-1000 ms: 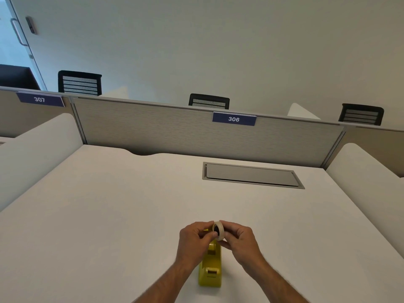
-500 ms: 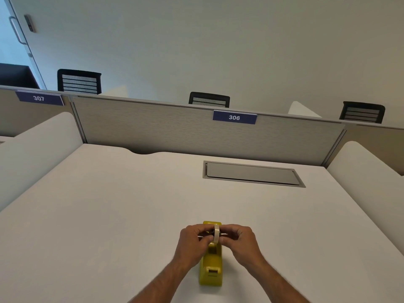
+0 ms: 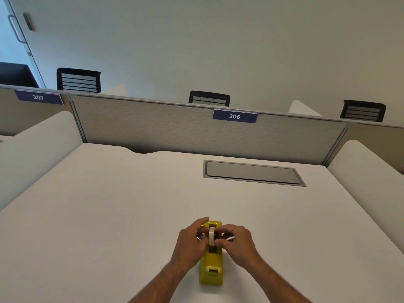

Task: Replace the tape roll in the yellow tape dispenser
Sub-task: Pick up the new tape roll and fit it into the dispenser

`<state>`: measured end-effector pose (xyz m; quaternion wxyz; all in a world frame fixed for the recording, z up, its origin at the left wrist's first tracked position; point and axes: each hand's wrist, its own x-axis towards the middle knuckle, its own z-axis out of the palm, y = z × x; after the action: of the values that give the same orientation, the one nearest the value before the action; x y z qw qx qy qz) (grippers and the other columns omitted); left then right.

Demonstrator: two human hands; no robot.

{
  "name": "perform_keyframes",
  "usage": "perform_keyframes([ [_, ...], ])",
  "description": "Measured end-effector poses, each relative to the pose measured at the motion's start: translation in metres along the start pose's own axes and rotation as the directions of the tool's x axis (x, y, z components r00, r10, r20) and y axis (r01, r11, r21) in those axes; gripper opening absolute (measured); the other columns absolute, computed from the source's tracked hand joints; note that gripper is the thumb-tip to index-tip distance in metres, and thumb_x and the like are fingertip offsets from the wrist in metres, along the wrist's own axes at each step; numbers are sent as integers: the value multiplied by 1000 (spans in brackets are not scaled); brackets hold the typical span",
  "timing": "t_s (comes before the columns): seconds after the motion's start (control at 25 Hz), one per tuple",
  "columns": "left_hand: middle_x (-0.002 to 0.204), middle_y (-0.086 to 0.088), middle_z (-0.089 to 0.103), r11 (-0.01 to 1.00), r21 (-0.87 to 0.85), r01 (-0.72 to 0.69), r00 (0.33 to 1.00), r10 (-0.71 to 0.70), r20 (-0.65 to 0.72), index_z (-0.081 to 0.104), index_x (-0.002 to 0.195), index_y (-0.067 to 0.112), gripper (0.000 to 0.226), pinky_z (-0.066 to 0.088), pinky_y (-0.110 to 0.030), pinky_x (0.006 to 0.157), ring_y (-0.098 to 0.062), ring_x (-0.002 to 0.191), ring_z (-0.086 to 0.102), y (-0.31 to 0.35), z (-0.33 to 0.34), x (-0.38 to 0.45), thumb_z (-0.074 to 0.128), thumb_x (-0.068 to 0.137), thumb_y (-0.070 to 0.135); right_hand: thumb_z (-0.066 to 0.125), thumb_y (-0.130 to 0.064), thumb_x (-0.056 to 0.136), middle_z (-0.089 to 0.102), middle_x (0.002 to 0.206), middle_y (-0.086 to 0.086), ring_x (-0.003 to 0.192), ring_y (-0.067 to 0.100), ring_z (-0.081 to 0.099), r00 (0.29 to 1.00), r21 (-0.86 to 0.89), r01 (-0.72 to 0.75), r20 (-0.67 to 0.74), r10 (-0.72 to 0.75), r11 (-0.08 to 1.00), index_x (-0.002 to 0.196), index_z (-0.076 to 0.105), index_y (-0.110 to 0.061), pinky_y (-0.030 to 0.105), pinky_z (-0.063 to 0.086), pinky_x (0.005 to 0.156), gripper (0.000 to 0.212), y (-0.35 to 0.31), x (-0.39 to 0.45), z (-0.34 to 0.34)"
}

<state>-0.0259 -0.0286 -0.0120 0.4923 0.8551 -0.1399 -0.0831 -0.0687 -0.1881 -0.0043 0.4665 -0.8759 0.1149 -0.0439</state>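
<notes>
A yellow tape dispenser [image 3: 211, 267] stands on the white desk [image 3: 109, 215], its cutter end towards me. A pale tape roll [image 3: 211, 236] stands on edge in the dispenser's slot, a dark hub at its centre. My left hand [image 3: 191, 242] pinches the roll from the left. My right hand [image 3: 235, 241] pinches it from the right. Fingers of both hands hide the ends of the hub and part of the slot.
A grey cable hatch [image 3: 253, 172] is set into the desk behind the dispenser. A grey partition [image 3: 175, 130] with a blue "306" label [image 3: 234, 116] closes the far edge. White side screens [image 3: 367, 167] flank the desk, and black chairs [image 3: 209, 99] stand beyond.
Both hands have lowered the tape roll from above the dispenser down into its slot. The roll has turned from showing its face to edge-on.
</notes>
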Motion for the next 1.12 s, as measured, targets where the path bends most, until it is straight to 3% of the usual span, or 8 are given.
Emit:
perform_keyframes([
  [0.32, 113, 6, 72, 999, -4, -42, 999, 42, 32, 41, 144, 32, 68, 59, -25, 85, -14, 91, 67, -2, -2, 0, 69, 86, 8, 82, -8, 73, 73, 91, -14, 86, 4, 69, 1000, -8, 17, 8, -17, 1000, 88, 68, -42, 11, 50, 70, 39, -1, 1, -2],
  [0.52, 103, 13, 67, 999, -31, -44, 998, 45, 33, 31, 148, 32, 78, 56, -13, 77, -9, 87, 67, -2, -2, 1, 70, 86, 8, 82, -9, 74, 74, 95, -11, 86, 5, 68, 1000, -9, 22, 8, -22, 1000, 97, 70, -34, 12, 50, 69, 36, 1, 3, -3],
  [0.68, 106, 11, 69, 999, -32, -35, 999, 36, 38, 28, 149, 31, 79, 51, -5, 69, -8, 86, 66, 1, -3, 1, 70, 86, 9, 82, -12, 73, 73, 95, -14, 82, 5, 67, 1000, -24, 18, 10, -18, 1000, 102, 71, -30, 14, 52, 67, 36, 4, 3, -1],
  [1.0, 114, 6, 72, 1000, 5, -6, 999, 6, 32, 27, 150, 31, 79, 47, -2, 71, -10, 88, 68, 3, -1, 3, 68, 87, 9, 80, -15, 75, 71, 103, -15, 85, 5, 66, 999, -96, 35, 16, -34, 995, 118, 63, -29, 10, 50, 67, 48, 5, 5, 1],
  [1.12, 114, 5, 72, 1000, 8, -10, 999, 10, 31, 26, 151, 31, 78, 53, -11, 80, -12, 90, 69, 3, 0, 3, 66, 87, 8, 81, -18, 76, 69, 103, -17, 85, 6, 67, 999, -105, 37, 6, -37, 994, 119, 62, -29, 11, 51, 68, 49, 5, 6, 1],
])
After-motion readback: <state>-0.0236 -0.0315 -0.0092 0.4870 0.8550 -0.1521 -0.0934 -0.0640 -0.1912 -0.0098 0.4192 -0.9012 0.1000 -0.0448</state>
